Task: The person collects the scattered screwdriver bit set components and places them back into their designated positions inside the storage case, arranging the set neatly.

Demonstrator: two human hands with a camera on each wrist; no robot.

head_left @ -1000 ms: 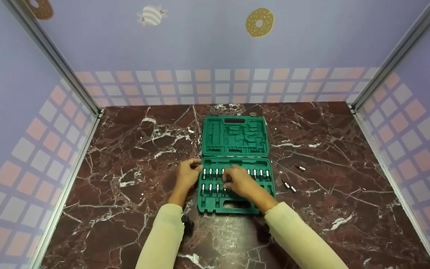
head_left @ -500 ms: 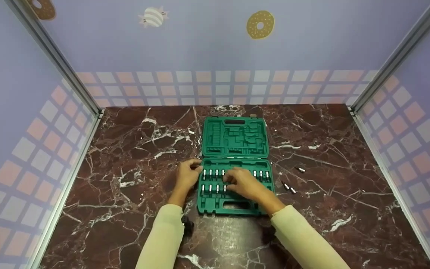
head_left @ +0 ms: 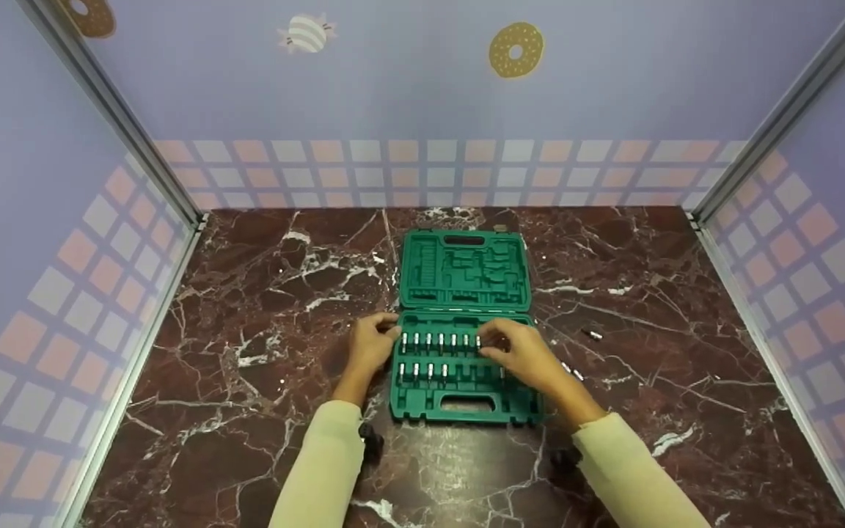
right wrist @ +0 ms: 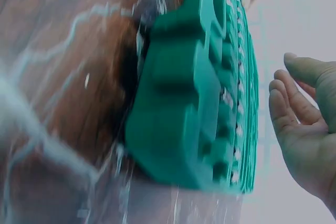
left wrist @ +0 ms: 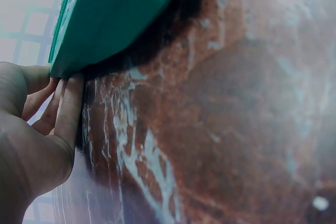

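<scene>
A green plastic tool case [head_left: 466,408] lies unfolded on the marble table. Its lower tray carries two rows of chrome-and-black bit sockets [head_left: 441,343]. At the tray's left edge, my left hand [head_left: 371,346] steadies the case. In the left wrist view its thumb and nearly straight fingers [left wrist: 68,111] touch the case side. My right hand [head_left: 527,356] hovers over the right half of the tray, fingertips by the upper row, covering some sockets. In the right wrist view, thumb and fingers [right wrist: 296,98] are apart with nothing visible between them.
Right of the case lie loose bit sockets, one farther off [head_left: 595,335] and others partly behind my right forearm [head_left: 576,374]. The case lid [head_left: 466,295] lies flat behind the tray, with moulded hollows. Patterned purple panels [head_left: 422,88] enclose the table's back and sides.
My right hand has shifted right along the upper row, uncovering sockets in its middle and hiding those at the right end. My left hand stays at the case edge.
</scene>
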